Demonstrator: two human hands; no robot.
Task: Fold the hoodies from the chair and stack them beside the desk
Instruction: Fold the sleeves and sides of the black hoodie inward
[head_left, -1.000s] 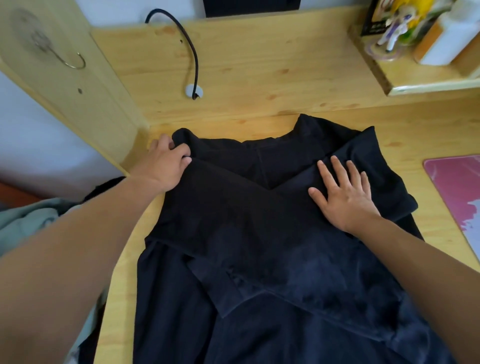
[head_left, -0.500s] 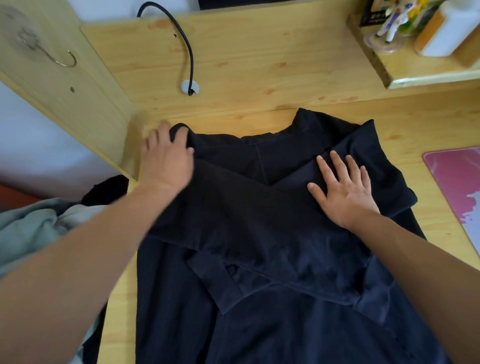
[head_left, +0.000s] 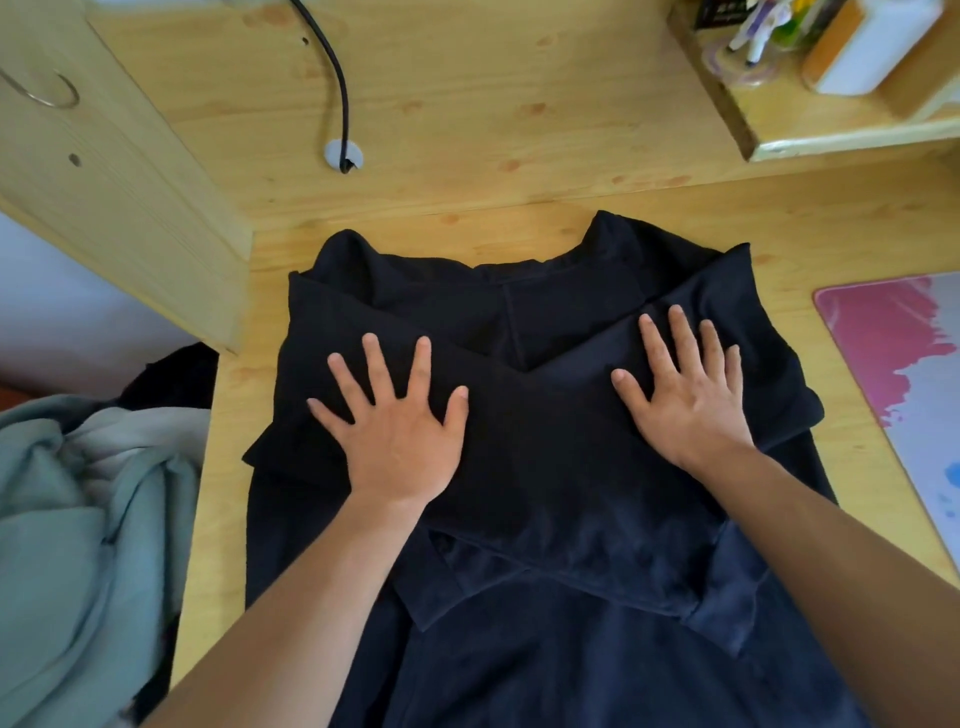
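Observation:
A black hoodie (head_left: 540, 499) lies flat on the wooden desk (head_left: 519, 223), collar toward the back wall, both sleeves folded across its chest in a cross. My left hand (head_left: 395, 426) presses flat on the left folded sleeve with fingers spread. My right hand (head_left: 685, 395) presses flat on the right folded sleeve, fingers straight. The hoodie's lower part runs off the bottom of the view. A pale green hoodie (head_left: 78, 519) lies bunched to the left of the desk, with dark cloth (head_left: 171, 374) behind it.
A pink mat (head_left: 898, 358) lies on the desk at the right. A raised shelf (head_left: 831, 130) at the back right carries a white bottle (head_left: 878, 41) and small items. A black cable (head_left: 337, 88) enters a grommet at the back. A wooden side panel (head_left: 104, 171) stands left.
My left hand has left the hoodie's far left shoulder and come down onto the folded left sleeve, now flat and spread. My right hand stays pressed on the right sleeve.

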